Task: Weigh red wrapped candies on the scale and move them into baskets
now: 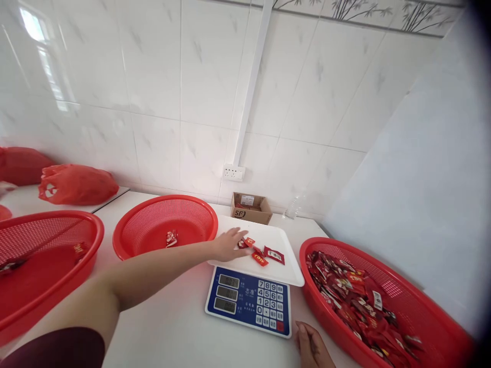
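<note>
My left hand (pixel 229 243) reaches across the white table onto the white tray (pixel 284 245) of a blue electronic scale (pixel 249 301). Its fingers are stretched out and touch a few small red packets (pixel 264 254) lying on the tray. My right hand (pixel 312 347) rests on the table near the front edge, between the scale and the right red basket (pixel 418 301); only part of it shows and its fingers look loosely curled, holding nothing that I can see. That basket is filled with several red packets (pixel 356 296).
A red mesh basket (pixel 134 232) behind the scale's left holds one packet (pixel 171 238). Another red basket (pixel 88 240) sits far left. Red plastic bags (pixel 76 185) lie at the back left. A cardboard box (pixel 250 208) and a clear bottle (pixel 293 207) stand by the tiled wall.
</note>
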### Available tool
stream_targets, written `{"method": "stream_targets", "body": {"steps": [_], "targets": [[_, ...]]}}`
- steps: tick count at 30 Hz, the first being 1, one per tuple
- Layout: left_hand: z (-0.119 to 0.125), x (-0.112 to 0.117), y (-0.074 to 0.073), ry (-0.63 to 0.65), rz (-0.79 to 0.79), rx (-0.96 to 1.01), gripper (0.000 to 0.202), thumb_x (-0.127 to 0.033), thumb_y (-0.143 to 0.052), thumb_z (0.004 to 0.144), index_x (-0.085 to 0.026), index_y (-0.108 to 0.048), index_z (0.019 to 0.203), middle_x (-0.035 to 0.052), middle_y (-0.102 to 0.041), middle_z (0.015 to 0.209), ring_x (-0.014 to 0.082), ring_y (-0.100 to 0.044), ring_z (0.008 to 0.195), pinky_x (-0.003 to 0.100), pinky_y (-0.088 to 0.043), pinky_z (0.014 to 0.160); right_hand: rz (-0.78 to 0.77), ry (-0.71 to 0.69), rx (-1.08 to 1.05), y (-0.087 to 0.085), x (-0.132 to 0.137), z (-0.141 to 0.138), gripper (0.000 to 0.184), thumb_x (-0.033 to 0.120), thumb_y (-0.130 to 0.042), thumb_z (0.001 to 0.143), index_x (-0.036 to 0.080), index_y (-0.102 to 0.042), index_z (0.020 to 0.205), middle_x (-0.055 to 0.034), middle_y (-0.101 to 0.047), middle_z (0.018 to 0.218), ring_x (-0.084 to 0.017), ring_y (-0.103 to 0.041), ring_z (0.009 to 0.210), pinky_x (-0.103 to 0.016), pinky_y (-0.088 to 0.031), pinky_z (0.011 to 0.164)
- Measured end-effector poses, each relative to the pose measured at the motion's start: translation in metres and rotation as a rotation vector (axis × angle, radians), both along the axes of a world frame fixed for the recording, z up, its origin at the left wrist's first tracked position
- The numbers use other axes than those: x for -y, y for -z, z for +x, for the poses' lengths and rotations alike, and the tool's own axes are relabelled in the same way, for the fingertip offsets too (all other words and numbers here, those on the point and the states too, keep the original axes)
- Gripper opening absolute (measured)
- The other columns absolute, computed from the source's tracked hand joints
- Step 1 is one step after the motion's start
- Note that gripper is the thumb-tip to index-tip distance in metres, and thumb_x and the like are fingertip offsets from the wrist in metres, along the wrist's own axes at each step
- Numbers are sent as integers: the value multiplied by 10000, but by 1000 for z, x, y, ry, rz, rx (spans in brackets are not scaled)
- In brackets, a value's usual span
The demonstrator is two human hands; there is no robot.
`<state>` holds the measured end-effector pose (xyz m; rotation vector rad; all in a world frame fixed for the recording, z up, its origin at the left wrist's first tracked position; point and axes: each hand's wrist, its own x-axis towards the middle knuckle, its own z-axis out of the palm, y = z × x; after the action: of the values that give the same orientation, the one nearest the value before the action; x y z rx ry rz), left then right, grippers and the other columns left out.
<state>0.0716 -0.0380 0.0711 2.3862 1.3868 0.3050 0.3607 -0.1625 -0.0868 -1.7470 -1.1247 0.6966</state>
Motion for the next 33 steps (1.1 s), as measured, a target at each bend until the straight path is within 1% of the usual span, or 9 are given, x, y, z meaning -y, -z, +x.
{"method": "stream_targets", "body": {"steps": [5, 8, 11, 15, 19, 25, 27, 29, 33], "targets": [[66, -13, 15, 53, 21, -22, 915, -809, -344, 652, -318, -171, 1404, 107, -123, 1501, 360, -53, 1353, 635, -60, 1009, 53, 11, -12, -1, 2, -4, 565, 696, -487, 623, 196, -608, 856, -42, -666, 765, -191, -618, 726, -251, -485, 669], [91, -17, 19, 122, 142, -78, 836, -812, -299, 666, -334, -309, 1351, 125, -273, 1444, 383, -165, 1324, 656, -107, 975, 90, 3, 2, -3, 2, -5, 536, 690, -480, 641, 203, -613, 820, -25, -646, 699, -177, -604, 672, -240, -479, 629], [107, -18, 19, 194, 254, -113, 639, -709, -327, 759, -305, -478, 1229, 114, -460, 1298, 327, -361, 1227, 564, -232, 972, 118, -22, 4, -4, 1, -6, 537, 697, -467, 645, 200, -614, 788, -17, -618, 651, -171, -586, 644, -236, -472, 603], [115, -25, 16, 205, 305, -122, 369, -475, -401, 847, -249, -573, 1083, 91, -576, 1106, 264, -478, 1086, 427, -385, 872, 110, -10, -3, -7, 2, -8, 533, 697, -459, 653, 204, -610, 788, -7, -595, 631, -163, -572, 631, -231, -468, 609], [113, -32, 15, 181, 312, -129, 306, -410, -400, 864, -208, -604, 971, 93, -604, 1022, 249, -527, 1006, 348, -460, 747, 99, -27, -20, -9, 3, -8, 517, 691, -476, 647, 210, -607, 780, -7, -603, 637, -165, -575, 632, -232, -468, 619], [106, -29, 12, 71, 330, -89, 305, -273, -292, 906, -202, -528, 1085, 87, -595, 1061, 224, -554, 984, 347, -467, 757, 154, -20, -20, -9, 3, -8, 482, 667, -504, 653, 209, -616, 751, -6, -603, 608, -161, -567, 597, -228, -464, 583], [110, -26, 9, 72, 328, -81, 315, -294, -280, 915, -223, -506, 1123, 70, -587, 1088, 213, -550, 1006, 333, -463, 772, 169, -30, -28, -9, 2, -9, 472, 659, -509, 657, 207, -615, 739, -8, -600, 603, -159, -563, 591, -226, -463, 576], [117, -23, 6, 97, 308, -87, 331, -380, -298, 913, -246, -515, 1123, 54, -588, 1088, 208, -559, 1002, 318, -465, 767, 165, -29, -28, -9, 2, -10, 480, 664, -495, 662, 204, -608, 737, -12, -602, 620, -158, -563, 604, -228, -463, 588], [137, -23, 4, 133, 233, -146, 420, -544, -441, 816, -200, -615, 982, 92, -610, 1013, 259, -588, 951, 327, -483, 707, 119, -29, -18, -7, 1, -8, 507, 678, -466, 666, 198, -597, 766, -10, -596, 643, -156, -563, 630, -229, -464, 618]]}}
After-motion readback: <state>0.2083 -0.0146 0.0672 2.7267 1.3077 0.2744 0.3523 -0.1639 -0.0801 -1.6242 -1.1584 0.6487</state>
